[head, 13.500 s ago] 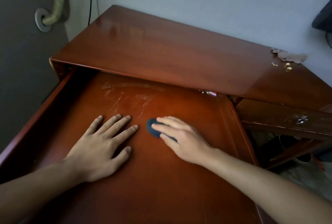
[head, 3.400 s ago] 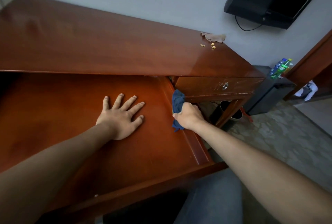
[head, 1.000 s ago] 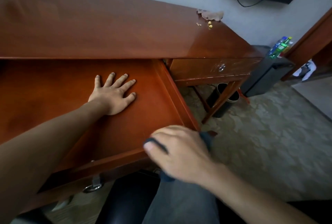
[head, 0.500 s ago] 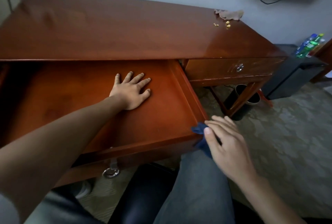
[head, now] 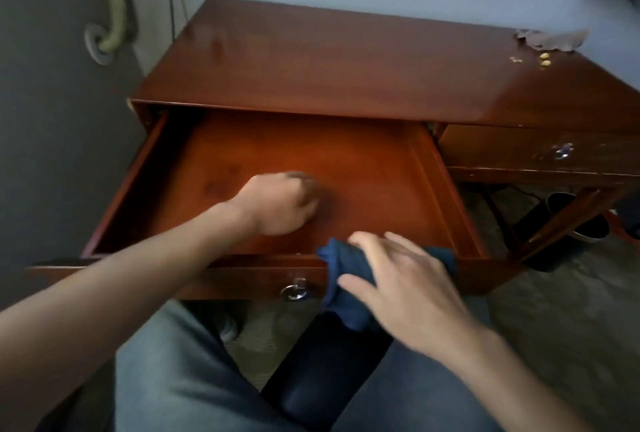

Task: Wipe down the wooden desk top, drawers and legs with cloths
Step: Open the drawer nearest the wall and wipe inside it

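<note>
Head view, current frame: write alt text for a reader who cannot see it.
A seated person's right hand presses a blue cloth over the front edge of a wide open desk drawer, while the left hand, blurred, rests inside it. Crumbs lie on the desk top.

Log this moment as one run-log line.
step: wiping drawer front edge | right hand: presses blue cloth on drawer front rail | left hand: curled, in open drawer | crumbs: on desk top

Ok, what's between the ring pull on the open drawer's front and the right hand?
In the head view, only the blue cloth lies between the ring pull and the right hand, draped over the open drawer's front rail.
</note>
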The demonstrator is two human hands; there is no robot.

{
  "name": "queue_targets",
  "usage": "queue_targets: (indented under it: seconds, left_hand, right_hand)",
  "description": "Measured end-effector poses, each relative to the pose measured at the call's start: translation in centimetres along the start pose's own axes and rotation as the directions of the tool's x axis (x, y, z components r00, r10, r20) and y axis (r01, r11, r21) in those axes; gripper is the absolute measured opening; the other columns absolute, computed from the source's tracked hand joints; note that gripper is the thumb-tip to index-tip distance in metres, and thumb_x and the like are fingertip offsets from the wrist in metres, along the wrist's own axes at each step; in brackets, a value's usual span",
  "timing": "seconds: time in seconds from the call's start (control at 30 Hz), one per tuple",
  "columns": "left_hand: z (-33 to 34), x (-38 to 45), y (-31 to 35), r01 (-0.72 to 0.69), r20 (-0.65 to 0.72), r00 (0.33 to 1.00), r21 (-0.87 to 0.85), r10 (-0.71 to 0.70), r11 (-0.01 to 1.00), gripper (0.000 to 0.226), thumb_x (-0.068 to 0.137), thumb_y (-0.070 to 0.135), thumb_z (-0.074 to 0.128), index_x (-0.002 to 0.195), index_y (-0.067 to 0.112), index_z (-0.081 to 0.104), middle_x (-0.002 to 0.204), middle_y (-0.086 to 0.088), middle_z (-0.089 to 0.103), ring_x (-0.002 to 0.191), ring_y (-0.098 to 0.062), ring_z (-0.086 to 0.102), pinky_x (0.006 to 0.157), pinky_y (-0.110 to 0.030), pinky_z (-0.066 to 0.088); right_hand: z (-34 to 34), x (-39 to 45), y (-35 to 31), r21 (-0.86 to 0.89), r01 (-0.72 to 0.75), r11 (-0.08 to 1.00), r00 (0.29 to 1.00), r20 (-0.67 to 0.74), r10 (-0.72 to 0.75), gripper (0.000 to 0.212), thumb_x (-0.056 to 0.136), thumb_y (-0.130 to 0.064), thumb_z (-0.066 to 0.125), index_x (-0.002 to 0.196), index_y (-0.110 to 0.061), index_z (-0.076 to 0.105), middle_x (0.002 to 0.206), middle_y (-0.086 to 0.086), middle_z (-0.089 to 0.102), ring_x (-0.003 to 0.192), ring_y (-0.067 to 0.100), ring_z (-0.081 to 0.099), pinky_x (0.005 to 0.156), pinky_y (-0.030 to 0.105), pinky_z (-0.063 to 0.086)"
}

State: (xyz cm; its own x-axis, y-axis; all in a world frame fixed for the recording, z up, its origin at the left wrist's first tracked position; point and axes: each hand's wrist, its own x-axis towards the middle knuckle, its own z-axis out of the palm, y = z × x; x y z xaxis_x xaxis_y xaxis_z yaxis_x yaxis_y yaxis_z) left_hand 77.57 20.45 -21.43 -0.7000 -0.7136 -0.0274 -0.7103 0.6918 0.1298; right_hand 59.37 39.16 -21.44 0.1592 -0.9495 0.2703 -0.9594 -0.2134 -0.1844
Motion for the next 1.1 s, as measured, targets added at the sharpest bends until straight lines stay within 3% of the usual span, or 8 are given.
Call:
queue_targets:
  seconds: [0.1, 0.23, 0.47, 0.63, 0.73, 0.8, 1.0, 1.1]
  left_hand:
    - [-1.7, -10.2, -2.2, 0.143, -0.016, 0.990, 0.005, -0.142, 0.990, 0.048, 0.097, 0.069, 0.024, 0.121, 0.045, 0.058, 0.118, 0.016, 0.068, 0.110, -0.017, 0.067, 0.086, -0.039, 0.056]
    - [-1.7, -20.4, -4.1, 0.356, -0.240, 0.912, 0.061, -0.333, 0.932, 0.060, 0.099, 0.073, 0.017, 0.100, 0.042, 0.068, 0.094, 0.021, 0.067, 0.093, -0.011, 0.070, 0.067, -0.033, 0.054]
    - [1.1, -22.7, -6.5, 0.205, -0.308, 0.939, 0.148, -0.152, 0.967, 0.065, 0.095, 0.071, 0.047, 0.120, 0.015, 0.069, 0.106, 0.004, 0.071, 0.099, -0.023, 0.071, 0.088, -0.040, 0.052]
    - [1.8, -24.4, -8.4, 0.445, -0.408, 0.826, 0.049, -0.389, 0.894, 0.098, 0.077, 0.083, 0.058, 0.134, 0.005, 0.062, 0.137, -0.011, 0.063, 0.132, -0.032, 0.056, 0.114, -0.050, 0.043]
    - [1.7, -25.7, -9.2, 0.441, -0.395, 0.793, -0.153, -0.464, 0.884, 0.077, 0.083, 0.039, 0.081, 0.146, 0.008, 0.051, 0.152, -0.007, 0.050, 0.143, -0.022, 0.042, 0.115, -0.042, 0.042]
    - [1.2, -26.3, -9.9, 0.470, -0.387, 0.774, -0.178, -0.501, 0.864, 0.077, 0.081, 0.020, 0.078, 0.150, 0.007, 0.046, 0.156, -0.009, 0.046, 0.144, -0.024, 0.041, 0.119, -0.034, 0.033]
    - [0.8, -26.4, -9.4, 0.615, -0.382, 0.658, -0.225, -0.649, 0.756, 0.105, 0.066, 0.046, 0.093, 0.153, 0.011, 0.046, 0.157, -0.005, 0.048, 0.143, -0.026, 0.043, 0.117, -0.041, 0.035]
    - [1.6, -26.6, -8.8, 0.593, -0.356, 0.653, -0.307, -0.668, 0.744, 0.091, 0.075, 0.049, 0.086, 0.152, 0.018, 0.049, 0.156, 0.002, 0.050, 0.144, -0.022, 0.044, 0.115, -0.039, 0.039]
  right_hand:
    - [-0.5, -1.5, 2.9, 0.034, -0.071, 0.997, 0.997, -0.028, 0.072, 0.049, 0.093, -0.060, 0.050, 0.113, -0.019, 0.070, 0.111, -0.006, 0.073, 0.110, 0.015, 0.064, 0.109, 0.035, 0.040]
    - [-0.3, -2.7, 3.3, 0.028, -0.119, 0.992, 0.992, -0.043, 0.121, 0.056, 0.097, -0.060, 0.042, 0.120, -0.018, 0.072, 0.124, -0.008, 0.071, 0.125, 0.014, 0.060, 0.115, 0.037, 0.036]
    - [2.6, 3.2, -7.7, 0.048, 0.167, 0.985, 0.986, -0.005, -0.166, 0.031, 0.097, -0.051, 0.051, 0.098, -0.023, 0.063, 0.097, -0.009, 0.070, 0.093, 0.016, 0.066, 0.080, 0.028, 0.044]
    - [5.3, 8.3, -16.6, 0.089, 0.382, 0.920, 0.922, 0.033, -0.386, 0.027, 0.096, -0.043, 0.063, 0.090, -0.017, 0.058, 0.087, -0.001, 0.067, 0.080, 0.021, 0.067, 0.066, 0.032, 0.047]
    - [6.6, 11.2, -22.0, 0.149, 0.463, 0.874, 0.873, 0.093, -0.478, 0.034, 0.103, -0.043, 0.052, 0.110, -0.010, 0.057, 0.109, 0.009, 0.067, 0.100, 0.027, 0.066, 0.077, 0.038, 0.048]
    - [7.1, 12.4, -23.9, 0.152, 0.490, 0.858, 0.846, 0.156, -0.511, 0.040, 0.106, -0.042, 0.047, 0.121, -0.006, 0.052, 0.120, 0.013, 0.064, 0.109, 0.031, 0.064, 0.083, 0.040, 0.048]
    - [4.7, 10.4, -18.7, 0.169, 0.446, 0.879, 0.840, 0.259, -0.476, 0.033, 0.106, -0.047, 0.043, 0.114, -0.016, 0.047, 0.120, 0.003, 0.060, 0.110, 0.027, 0.062, 0.076, 0.037, 0.041]
    - [3.5, 8.1, -13.4, 0.037, 0.496, 0.867, 0.849, 0.190, -0.494, 0.031, 0.102, -0.052, 0.042, 0.098, -0.021, 0.048, 0.094, -0.007, 0.061, 0.084, 0.014, 0.067, 0.062, 0.025, 0.040]
